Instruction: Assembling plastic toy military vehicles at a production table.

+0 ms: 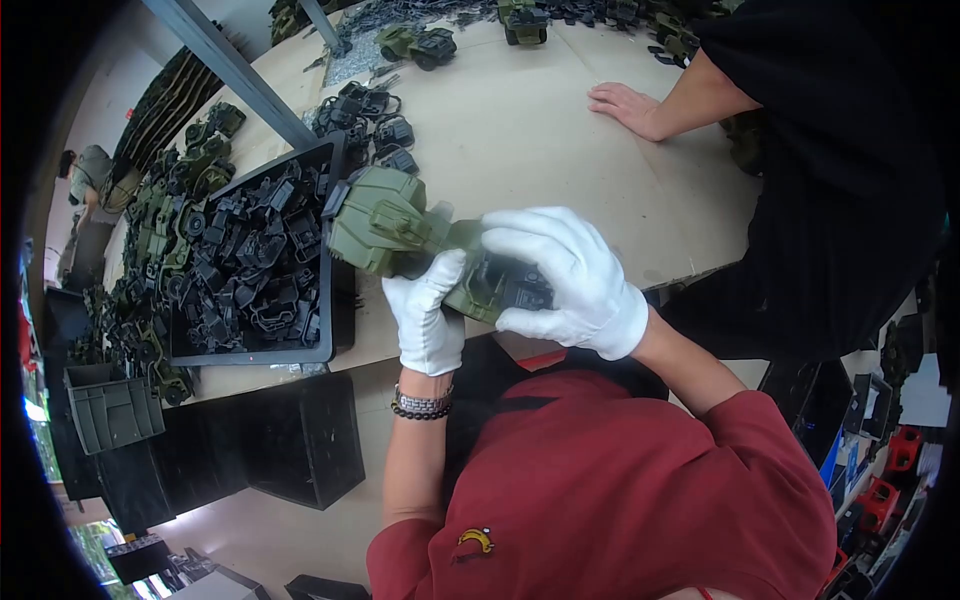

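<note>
An olive-green toy military truck [378,222] is held above the near edge of the table, its angular front end toward the left. My left hand [428,312], in a white glove, closes around the middle of the truck from the near side, thumb on top. My right hand [570,280], also gloved in white, curves over the truck's right end with fingers on the far side and thumb on the near side. A dark section [522,285] of that end shows between the right thumb and fingers. Slight blur hides detail under the gloves.
Left of the truck stands a black bin [335,300] heaped with black plastic parts [265,250]. More black parts [385,130] lie behind it on the table [520,130]. Green toy vehicles [420,45] stand farther back. Another person's hand [628,108] rests on the table at right.
</note>
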`<state>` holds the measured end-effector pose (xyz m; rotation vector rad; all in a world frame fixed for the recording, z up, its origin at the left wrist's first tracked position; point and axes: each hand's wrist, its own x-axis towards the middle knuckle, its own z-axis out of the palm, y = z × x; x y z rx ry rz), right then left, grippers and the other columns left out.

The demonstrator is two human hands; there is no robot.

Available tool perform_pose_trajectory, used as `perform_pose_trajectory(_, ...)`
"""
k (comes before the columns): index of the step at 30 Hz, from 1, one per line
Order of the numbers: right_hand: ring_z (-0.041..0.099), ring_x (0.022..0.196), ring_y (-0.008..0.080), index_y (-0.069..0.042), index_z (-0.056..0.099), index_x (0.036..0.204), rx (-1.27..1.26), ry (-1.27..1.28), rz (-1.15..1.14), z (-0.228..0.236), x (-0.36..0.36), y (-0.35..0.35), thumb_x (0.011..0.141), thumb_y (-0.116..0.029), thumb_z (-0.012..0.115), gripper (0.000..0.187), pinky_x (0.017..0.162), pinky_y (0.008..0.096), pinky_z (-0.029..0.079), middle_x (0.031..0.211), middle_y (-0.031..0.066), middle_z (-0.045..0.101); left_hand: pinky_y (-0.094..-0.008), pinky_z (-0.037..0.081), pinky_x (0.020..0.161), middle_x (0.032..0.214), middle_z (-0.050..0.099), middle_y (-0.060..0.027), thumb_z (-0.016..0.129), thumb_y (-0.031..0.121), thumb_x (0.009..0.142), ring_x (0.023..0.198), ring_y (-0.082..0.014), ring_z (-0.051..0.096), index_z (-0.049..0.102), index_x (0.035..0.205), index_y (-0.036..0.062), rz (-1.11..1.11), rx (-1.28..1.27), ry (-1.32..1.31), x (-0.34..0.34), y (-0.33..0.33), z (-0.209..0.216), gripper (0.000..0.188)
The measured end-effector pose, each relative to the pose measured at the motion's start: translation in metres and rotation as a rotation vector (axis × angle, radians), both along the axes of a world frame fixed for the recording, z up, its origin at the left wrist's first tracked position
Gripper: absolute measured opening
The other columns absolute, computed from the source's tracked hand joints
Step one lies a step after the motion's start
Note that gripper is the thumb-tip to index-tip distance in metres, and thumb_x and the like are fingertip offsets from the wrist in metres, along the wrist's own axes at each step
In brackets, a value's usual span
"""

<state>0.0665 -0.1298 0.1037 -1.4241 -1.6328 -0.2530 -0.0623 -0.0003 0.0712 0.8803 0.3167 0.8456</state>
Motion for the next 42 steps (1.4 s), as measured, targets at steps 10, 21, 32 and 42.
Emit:
perform_pose_trajectory(10,0.059,0.111,0.0398,-0.001,0.06,0.123,-0.03,0.087,0.039,-0.012,0.001,-0.01,0.078,-0.039,0.078,0.061,0.095,0.0447,0.048,0.129,0.0197,0.06,-0.0337,0.054,0.092,0.127,0.059,-0.0116,0.079,-0.007,0.074,0.109,-0.0204,0.061,0.049,0.135,0.001,0.177,0.073,0.065,-0.003,-0.016,0.013,0.069)
perform_pose_trajectory(21,0.053,0.119,0.0469,0.004,0.055,0.128,0.068,0.009,0.106,-0.023,0.009,-0.009,0.082,-0.028,0.071,0.058,0.099,0.0492,0.045,0.134,0.027,0.053,-0.0326,0.055,0.088,0.115,0.064,-0.0082,0.079,-0.009,0.074,0.1,-0.0177,0.063,0.056,0.126,0.0022,0.194,0.094,0.123,0.001,-0.024,0.024,0.057)
perform_pose_trajectory(32,0.054,0.122,0.0448,0.003,0.05,0.135,-0.082,0.019,0.233,-0.025,0.029,-0.01,0.095,-0.041,0.06,0.06,0.101,0.0468,0.044,0.14,0.0282,0.049,-0.0309,0.055,0.083,0.112,0.065,-0.0089,0.08,-0.002,0.076,0.096,-0.0164,0.064,0.06,0.121,0.0012,0.147,-0.098,0.245,0.007,-0.023,0.034,0.049)
perform_pose_trajectory(42,0.051,0.122,0.0481,0.003,0.046,0.14,0.043,-0.025,0.119,0.005,0.042,-0.006,0.088,-0.058,0.06,0.081,0.104,0.0506,0.04,0.143,0.0292,0.045,-0.0337,0.052,0.088,0.11,0.065,-0.0033,0.076,0.015,0.087,0.099,-0.0155,0.063,0.062,0.118,0.0067,0.116,-0.282,0.13,0.028,-0.017,0.025,0.035)
